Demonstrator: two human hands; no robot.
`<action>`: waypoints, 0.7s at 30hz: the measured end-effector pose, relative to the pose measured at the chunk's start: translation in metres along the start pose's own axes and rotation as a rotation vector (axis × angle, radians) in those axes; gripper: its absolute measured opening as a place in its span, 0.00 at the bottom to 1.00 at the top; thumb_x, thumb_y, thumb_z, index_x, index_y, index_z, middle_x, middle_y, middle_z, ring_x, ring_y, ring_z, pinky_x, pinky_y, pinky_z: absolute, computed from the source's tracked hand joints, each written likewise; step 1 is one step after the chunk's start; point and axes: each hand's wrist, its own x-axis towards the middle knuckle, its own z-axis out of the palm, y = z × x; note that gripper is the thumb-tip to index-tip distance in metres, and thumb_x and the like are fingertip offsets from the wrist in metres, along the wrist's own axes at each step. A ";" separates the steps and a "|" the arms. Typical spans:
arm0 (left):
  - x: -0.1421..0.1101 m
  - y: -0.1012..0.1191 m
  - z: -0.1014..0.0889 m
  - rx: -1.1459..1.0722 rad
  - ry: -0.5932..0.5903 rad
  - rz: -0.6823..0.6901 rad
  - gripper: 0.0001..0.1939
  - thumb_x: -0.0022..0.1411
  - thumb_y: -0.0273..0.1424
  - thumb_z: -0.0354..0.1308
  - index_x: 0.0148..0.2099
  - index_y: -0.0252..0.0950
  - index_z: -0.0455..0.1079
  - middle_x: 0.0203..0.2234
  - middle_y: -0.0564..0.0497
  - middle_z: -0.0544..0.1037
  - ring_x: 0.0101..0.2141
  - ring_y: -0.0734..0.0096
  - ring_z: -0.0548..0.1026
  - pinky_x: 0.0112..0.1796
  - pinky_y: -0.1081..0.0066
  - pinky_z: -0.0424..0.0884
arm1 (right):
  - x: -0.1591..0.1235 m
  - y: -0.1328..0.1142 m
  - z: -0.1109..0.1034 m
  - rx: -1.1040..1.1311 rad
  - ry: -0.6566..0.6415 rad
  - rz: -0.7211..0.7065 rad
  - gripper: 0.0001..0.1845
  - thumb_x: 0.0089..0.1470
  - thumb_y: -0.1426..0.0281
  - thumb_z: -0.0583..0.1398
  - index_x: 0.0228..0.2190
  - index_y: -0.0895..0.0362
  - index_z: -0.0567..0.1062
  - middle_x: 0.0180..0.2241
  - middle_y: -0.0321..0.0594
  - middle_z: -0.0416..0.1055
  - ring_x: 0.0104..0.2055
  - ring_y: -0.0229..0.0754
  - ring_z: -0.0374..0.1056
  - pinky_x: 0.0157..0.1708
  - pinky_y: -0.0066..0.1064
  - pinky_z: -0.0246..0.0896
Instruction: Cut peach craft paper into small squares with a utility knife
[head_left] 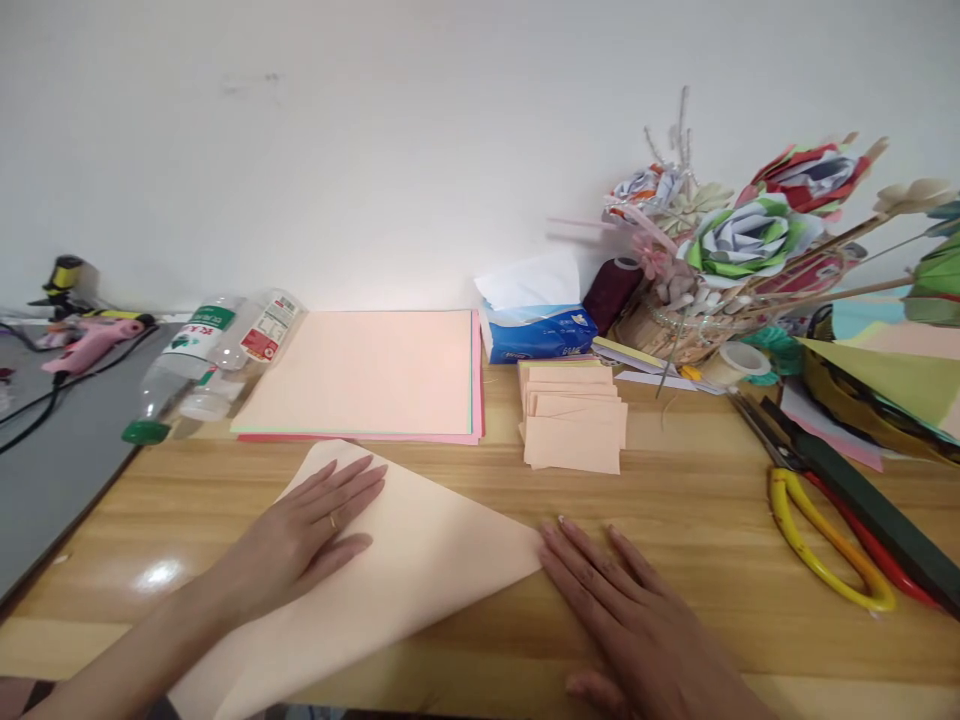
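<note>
A peach sheet of paper (435,560), folded over on a slant, lies on the wooden table in front of me. My left hand (322,525) rests flat on its upper left part, fingers stretched out, with a ring on one finger. At the pointed right corner of the sheet, my right hand (615,610) lies palm down with its fingers extended and their tips touching the corner. Neither hand grips anything. Behind the sheet sits a stack of coloured paper (375,370) with peach on top. Small peach paper pieces (574,440) lie in a pile to its right.
A blue tissue pack (540,332) stands by the wall, near a jar of paper flowers (750,240). Yellow-handled scissors (825,560) lie at the right. Plastic bottles (187,350) and a pink glue gun (94,345) are at the left.
</note>
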 end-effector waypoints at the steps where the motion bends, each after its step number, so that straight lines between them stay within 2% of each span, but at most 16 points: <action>1: 0.000 0.000 0.000 0.001 -0.002 0.003 0.32 0.66 0.37 0.49 0.66 0.38 0.41 0.60 0.47 0.58 0.61 0.60 0.53 0.58 0.54 0.53 | 0.001 -0.001 -0.001 -0.030 0.017 -0.007 0.43 0.52 0.56 0.56 0.62 0.60 0.45 0.61 0.42 0.52 0.63 0.48 0.46 0.55 0.44 0.51; 6: 0.000 -0.002 -0.002 0.009 -0.043 0.010 0.33 0.65 0.37 0.49 0.67 0.38 0.40 0.61 0.46 0.57 0.61 0.59 0.53 0.59 0.51 0.49 | 0.002 0.002 -0.004 -0.175 0.068 0.013 0.39 0.55 0.54 0.53 0.60 0.62 0.51 0.61 0.40 0.52 0.64 0.46 0.43 0.55 0.43 0.48; 11: 0.001 -0.001 -0.002 0.022 -0.035 0.020 0.34 0.64 0.39 0.50 0.66 0.39 0.40 0.61 0.46 0.56 0.61 0.58 0.52 0.59 0.50 0.46 | 0.005 0.002 -0.004 -0.210 0.103 0.088 0.37 0.57 0.51 0.50 0.59 0.62 0.54 0.60 0.43 0.55 0.63 0.46 0.45 0.57 0.44 0.45; 14: -0.001 -0.002 0.002 0.038 -0.021 0.030 0.34 0.64 0.39 0.50 0.66 0.37 0.40 0.61 0.45 0.55 0.61 0.59 0.52 0.59 0.52 0.47 | 0.022 -0.020 -0.001 -0.187 0.157 0.102 0.41 0.55 0.46 0.47 0.55 0.68 0.60 0.57 0.49 0.59 0.62 0.48 0.48 0.58 0.43 0.42; 16: -0.002 -0.002 0.004 0.042 -0.014 0.035 0.34 0.64 0.39 0.50 0.66 0.37 0.40 0.61 0.45 0.56 0.61 0.60 0.53 0.59 0.53 0.47 | 0.041 -0.042 0.002 -0.095 0.199 -0.004 0.46 0.53 0.42 0.43 0.53 0.69 0.63 0.56 0.50 0.62 0.61 0.48 0.50 0.59 0.39 0.43; 18: -0.003 -0.003 0.005 0.040 -0.005 0.040 0.34 0.64 0.39 0.50 0.66 0.38 0.40 0.61 0.45 0.57 0.60 0.59 0.54 0.58 0.52 0.48 | 0.060 -0.063 0.005 0.005 0.202 -0.134 0.38 0.57 0.47 0.44 0.54 0.65 0.62 0.58 0.43 0.58 0.62 0.45 0.47 0.60 0.37 0.43; 21: -0.004 -0.004 0.006 0.039 0.016 0.056 0.33 0.64 0.38 0.49 0.66 0.39 0.41 0.60 0.45 0.58 0.60 0.58 0.56 0.58 0.51 0.50 | 0.075 -0.079 0.008 0.130 0.132 -0.126 0.39 0.57 0.47 0.44 0.55 0.67 0.61 0.60 0.44 0.55 0.63 0.45 0.45 0.61 0.36 0.40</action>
